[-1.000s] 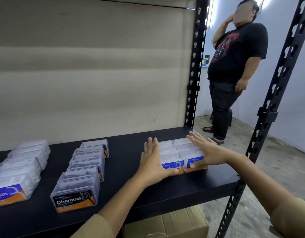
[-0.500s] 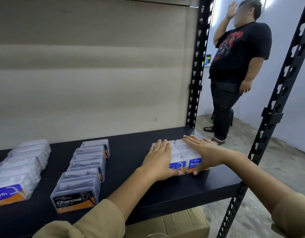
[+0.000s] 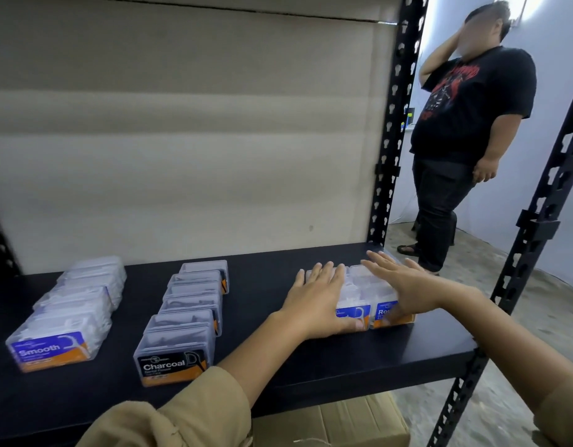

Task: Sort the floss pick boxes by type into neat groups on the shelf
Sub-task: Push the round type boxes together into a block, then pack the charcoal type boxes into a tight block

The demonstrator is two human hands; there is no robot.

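Observation:
Three groups of clear floss pick boxes lie on the black shelf. A row of blue-labelled "Smooth" boxes runs along the left. In the middle stands a row of black-labelled "Charcoal" boxes. On the right sits a block of blue-labelled "Round" boxes. My left hand lies flat with straight fingers on the block's left half. My right hand lies flat on its right half, thumb against the front label. Both hands hide much of the block.
A person in a black shirt stands beyond the shelf's right end. Black perforated uprights rise at the back right and front right. A cardboard box sits under the shelf. A beige wall backs it.
My left hand slid from beside the Round boxes onto their tops, and my right hand settled flatter over them. The block looks squared up under both palms.

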